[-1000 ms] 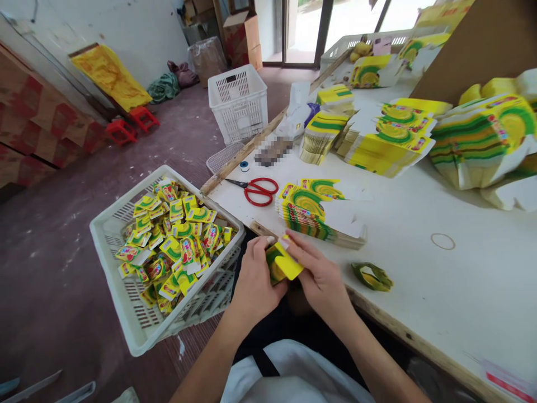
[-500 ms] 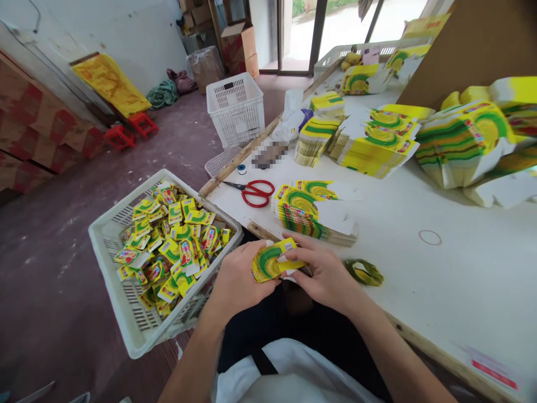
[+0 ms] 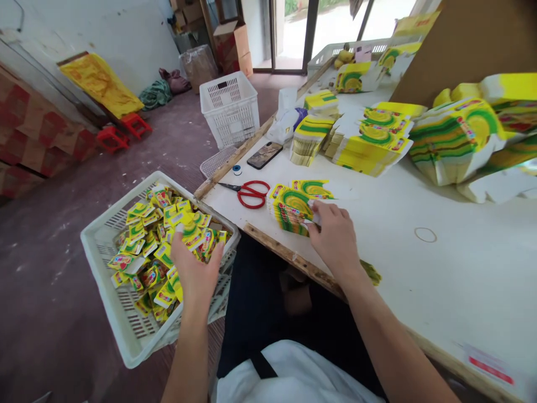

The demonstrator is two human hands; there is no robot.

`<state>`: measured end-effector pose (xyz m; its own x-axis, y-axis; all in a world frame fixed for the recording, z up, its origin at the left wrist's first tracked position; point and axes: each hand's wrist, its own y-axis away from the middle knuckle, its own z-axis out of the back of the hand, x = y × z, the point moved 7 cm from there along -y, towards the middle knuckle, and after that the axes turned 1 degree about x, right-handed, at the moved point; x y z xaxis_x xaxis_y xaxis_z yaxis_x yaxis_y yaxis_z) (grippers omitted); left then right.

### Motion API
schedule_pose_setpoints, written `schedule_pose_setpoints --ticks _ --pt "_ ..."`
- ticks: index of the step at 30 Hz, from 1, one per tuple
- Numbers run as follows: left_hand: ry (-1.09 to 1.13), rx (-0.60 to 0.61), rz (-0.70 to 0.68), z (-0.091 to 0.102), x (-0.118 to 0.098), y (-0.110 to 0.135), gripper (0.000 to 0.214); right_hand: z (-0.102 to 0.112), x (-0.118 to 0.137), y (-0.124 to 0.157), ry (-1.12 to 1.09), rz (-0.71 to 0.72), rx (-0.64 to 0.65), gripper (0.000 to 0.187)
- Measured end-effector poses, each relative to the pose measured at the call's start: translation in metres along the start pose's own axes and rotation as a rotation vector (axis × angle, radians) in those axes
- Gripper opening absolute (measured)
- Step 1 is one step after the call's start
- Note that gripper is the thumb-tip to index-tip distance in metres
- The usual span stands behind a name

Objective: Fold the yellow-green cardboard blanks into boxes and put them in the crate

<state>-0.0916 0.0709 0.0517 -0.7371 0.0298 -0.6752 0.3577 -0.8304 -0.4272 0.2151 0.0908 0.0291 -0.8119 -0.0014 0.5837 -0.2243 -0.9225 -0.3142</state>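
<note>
My left hand (image 3: 195, 268) is over the white plastic crate (image 3: 98, 280), thumb and fingers apart, with nothing gripped. Just beyond its fingertips lies a small yellow-green carton (image 3: 188, 224) among many similar filled-out cartons. At the table's near edge, my right hand (image 3: 335, 235) pinches the right end of a flat carton from a fanned stack of flat cartons (image 3: 289, 210). The white flaps at that end are partly hidden by my fingers. Behind my right wrist is a folded green-yellow strip (image 3: 371, 272) on the table.
Red-handled scissors (image 3: 251, 194), a phone (image 3: 265, 155) and a small blue-centred roll (image 3: 237, 169) lie left of the stack. More carton stacks (image 3: 371, 145) stand farther back. A rubber band (image 3: 425, 234) lies on the white tabletop (image 3: 419, 291). Another white crate (image 3: 230, 109) stands on the floor.
The carton held between both hands has left them. My left hand has moved left over the crate and opened; my right hand has moved forward onto the flat carton stack.
</note>
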Motion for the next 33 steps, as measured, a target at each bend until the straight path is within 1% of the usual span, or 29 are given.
schedule_pose_setpoints --ticks 3,5,8,10,12,14,15,16,17,18,20,22,24,26,28,30,32,33 --pt "0.151 0.213 0.027 -0.023 0.003 0.016 0.065 -0.008 0.003 -0.005 0.079 0.013 0.028 0.037" --pt "0.242 0.322 0.074 -0.037 0.001 0.028 0.056 -0.011 0.004 -0.007 0.085 0.003 0.055 0.037" --pt "0.346 0.424 0.126 -0.048 -0.007 0.040 0.048 -0.009 0.003 -0.013 0.053 -0.032 0.086 0.039" --pt "0.411 0.489 0.148 -0.052 -0.013 0.045 0.044 -0.005 0.002 -0.016 0.014 -0.056 0.082 0.040" --pt "0.498 0.586 0.188 -0.058 -0.018 0.054 0.041 0.001 0.003 -0.014 -0.070 -0.084 0.067 0.036" --pt "0.649 0.689 0.263 -0.068 -0.024 0.064 0.046 0.003 0.006 -0.005 -0.248 -0.106 0.069 0.034" --pt "0.755 0.725 0.310 -0.072 -0.028 0.068 0.052 0.002 0.011 0.002 -0.363 -0.108 0.095 0.034" --pt "0.877 0.735 0.363 -0.075 -0.032 0.071 0.056 -0.001 0.018 0.011 -0.481 -0.101 0.145 0.034" --pt "1.005 0.716 0.421 -0.078 -0.036 0.072 0.058 -0.005 0.026 0.021 -0.600 -0.089 0.219 0.036" --pt "1.126 0.672 0.480 -0.079 -0.039 0.071 0.057 -0.011 0.037 0.033 -0.708 -0.076 0.312 0.036" --pt "1.308 0.531 0.587 -0.079 -0.046 0.065 0.049 -0.023 0.061 0.056 -0.864 -0.048 0.498 0.037" --pt "1.414 0.354 0.641 -0.074 -0.050 0.056 0.042 -0.027 0.079 0.073 -0.991 -0.034 0.565 0.039" --pt "1.463 0.213 0.629 -0.067 -0.053 0.049 0.042 -0.030 0.092 0.082 -1.070 -0.024 0.601 0.041" --pt "1.427 0.142 0.584 -0.063 -0.053 0.048 0.050 -0.034 0.097 0.086 -1.083 -0.023 0.639 0.044" --pt "1.316 0.159 0.549 -0.062 -0.049 0.052 0.058 -0.039 0.092 0.085 -1.050 -0.052 0.641 0.043" --pt "1.196 0.242 0.501 -0.065 -0.044 0.058 0.061 -0.043 0.079 0.079 -1.023 -0.103 0.586 0.039" --pt "1.114 0.347 0.427 -0.067 -0.040 0.062 0.058 -0.042 0.065 0.073 -1.029 -0.139 0.512 0.032" --pt "1.077 0.379 0.388 -0.068 -0.038 0.063 0.053 -0.040 0.059 0.070 -1.028 -0.142 0.483 0.028"
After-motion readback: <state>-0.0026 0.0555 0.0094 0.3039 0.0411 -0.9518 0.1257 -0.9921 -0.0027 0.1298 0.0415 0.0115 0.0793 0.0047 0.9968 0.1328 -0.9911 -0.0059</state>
